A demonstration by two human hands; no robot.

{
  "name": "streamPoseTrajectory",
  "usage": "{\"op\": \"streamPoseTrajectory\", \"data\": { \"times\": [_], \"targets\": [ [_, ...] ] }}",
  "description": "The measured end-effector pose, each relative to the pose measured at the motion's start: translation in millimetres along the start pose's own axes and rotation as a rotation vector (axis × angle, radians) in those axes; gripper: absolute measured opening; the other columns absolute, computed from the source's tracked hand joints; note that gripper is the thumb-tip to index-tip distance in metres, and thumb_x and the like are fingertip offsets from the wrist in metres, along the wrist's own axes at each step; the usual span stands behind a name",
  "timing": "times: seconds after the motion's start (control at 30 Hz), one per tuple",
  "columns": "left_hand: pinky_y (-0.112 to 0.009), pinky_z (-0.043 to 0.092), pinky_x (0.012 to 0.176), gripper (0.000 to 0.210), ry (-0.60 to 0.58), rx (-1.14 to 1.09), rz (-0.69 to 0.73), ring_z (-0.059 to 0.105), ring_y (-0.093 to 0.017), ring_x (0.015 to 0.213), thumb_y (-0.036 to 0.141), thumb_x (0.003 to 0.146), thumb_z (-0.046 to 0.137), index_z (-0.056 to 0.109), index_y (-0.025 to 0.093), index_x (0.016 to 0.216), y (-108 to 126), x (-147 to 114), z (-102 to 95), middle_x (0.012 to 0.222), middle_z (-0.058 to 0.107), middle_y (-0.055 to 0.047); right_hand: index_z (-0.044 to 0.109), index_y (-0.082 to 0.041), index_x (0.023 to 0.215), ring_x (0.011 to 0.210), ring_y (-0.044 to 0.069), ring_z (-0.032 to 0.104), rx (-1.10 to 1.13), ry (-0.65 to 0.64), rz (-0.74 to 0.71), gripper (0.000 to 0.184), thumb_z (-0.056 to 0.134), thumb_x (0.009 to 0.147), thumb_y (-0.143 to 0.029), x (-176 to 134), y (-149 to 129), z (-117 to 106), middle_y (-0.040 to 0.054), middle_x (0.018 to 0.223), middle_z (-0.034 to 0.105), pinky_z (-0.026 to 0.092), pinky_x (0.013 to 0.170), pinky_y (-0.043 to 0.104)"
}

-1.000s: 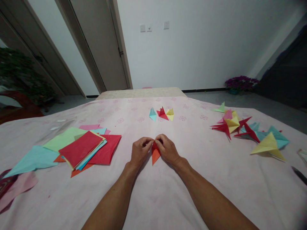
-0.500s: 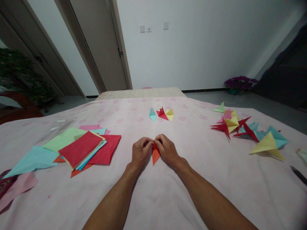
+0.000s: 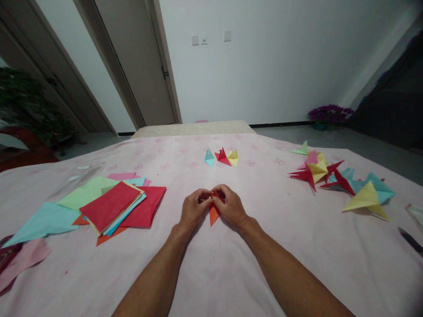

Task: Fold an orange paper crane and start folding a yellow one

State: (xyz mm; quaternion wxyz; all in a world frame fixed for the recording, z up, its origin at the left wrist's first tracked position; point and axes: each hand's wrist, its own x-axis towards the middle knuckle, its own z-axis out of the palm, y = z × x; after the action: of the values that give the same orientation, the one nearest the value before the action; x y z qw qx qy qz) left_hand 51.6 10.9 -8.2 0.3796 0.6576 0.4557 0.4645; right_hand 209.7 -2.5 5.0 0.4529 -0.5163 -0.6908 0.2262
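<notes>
Between my hands is a small folded piece of orange origami paper [image 3: 214,214], its pointed end facing down toward me. My left hand [image 3: 195,207] is closed, thumb and finger pinching the paper's upper left edge. My right hand [image 3: 229,204] is closed on its upper right side, the thumb lying across it. My fingers hide the top of the paper. Beyond my hands stand three small folded paper birds: a blue one [image 3: 209,158], a red one [image 3: 222,157] and a yellow one [image 3: 233,157].
Loose coloured paper sheets [image 3: 110,207] are piled at the left, with a pink cloth-like piece [image 3: 24,263] nearer me. At the right lie several folded paper cranes [image 3: 319,169] and a black pen-like object [image 3: 410,241]. A pale flowered cloth [image 3: 211,273] covers the table.
My fingertips have shifted slightly at the top of the orange paper, the left thumb now further over it. Both hands keep their pinch.
</notes>
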Motion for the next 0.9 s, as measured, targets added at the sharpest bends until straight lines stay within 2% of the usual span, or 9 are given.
{"op": "streamPoseTrajectory", "data": {
  "times": [0.27, 0.57, 0.7, 0.9],
  "targets": [
    [-0.026, 0.050, 0.071, 0.012, -0.013, 0.056, -0.020, 0.067, -0.017, 0.079, 0.025, 0.080, 0.067, 0.072, 0.022, 0.090, 3.5, 0.4, -0.3, 0.087, 0.074, -0.002, 0.062, -0.022, 0.096, 0.082, 0.017, 0.060, -0.002, 0.035, -0.007, 0.013, 0.060, 0.084, -0.026, 0.6, -1.3, -0.4, 0.0010, 0.091, 0.066, 0.047, 0.076, 0.029],
    [-0.025, 0.049, 0.066, 0.011, 0.024, 0.089, 0.008, 0.065, -0.015, 0.073, 0.027, 0.081, 0.065, 0.064, 0.021, 0.091, 8.0, -0.6, -1.2, 0.086, 0.070, -0.001, 0.065, -0.022, 0.086, 0.076, 0.016, 0.060, -0.014, 0.040, 0.007, 0.006, 0.060, 0.082, -0.021, 1.5, 3.1, 3.5, 0.0010, 0.084, 0.067, 0.047, 0.069, 0.027],
    [-0.024, 0.047, 0.064, 0.014, 0.073, 0.080, -0.021, 0.063, -0.014, 0.067, 0.034, 0.086, 0.060, 0.060, 0.020, 0.087, 13.8, -1.2, -2.9, 0.078, 0.065, 0.001, 0.065, -0.022, 0.086, 0.075, 0.016, 0.060, -0.020, 0.047, -0.016, 0.007, 0.059, 0.083, -0.021, 0.9, 3.9, 4.5, 0.0009, 0.083, 0.067, 0.046, 0.069, 0.027],
    [-0.024, 0.044, 0.061, 0.031, 0.101, 0.030, -0.054, 0.057, -0.013, 0.062, 0.045, 0.090, 0.054, 0.058, 0.019, 0.073, 15.2, 0.3, -2.7, 0.066, 0.057, 0.003, 0.064, -0.022, 0.082, 0.074, 0.015, 0.058, -0.080, 0.042, -0.070, 0.008, 0.058, 0.082, -0.017, 0.8, 2.6, 4.1, 0.0001, 0.080, 0.065, 0.043, 0.068, 0.026]
  ]
}}
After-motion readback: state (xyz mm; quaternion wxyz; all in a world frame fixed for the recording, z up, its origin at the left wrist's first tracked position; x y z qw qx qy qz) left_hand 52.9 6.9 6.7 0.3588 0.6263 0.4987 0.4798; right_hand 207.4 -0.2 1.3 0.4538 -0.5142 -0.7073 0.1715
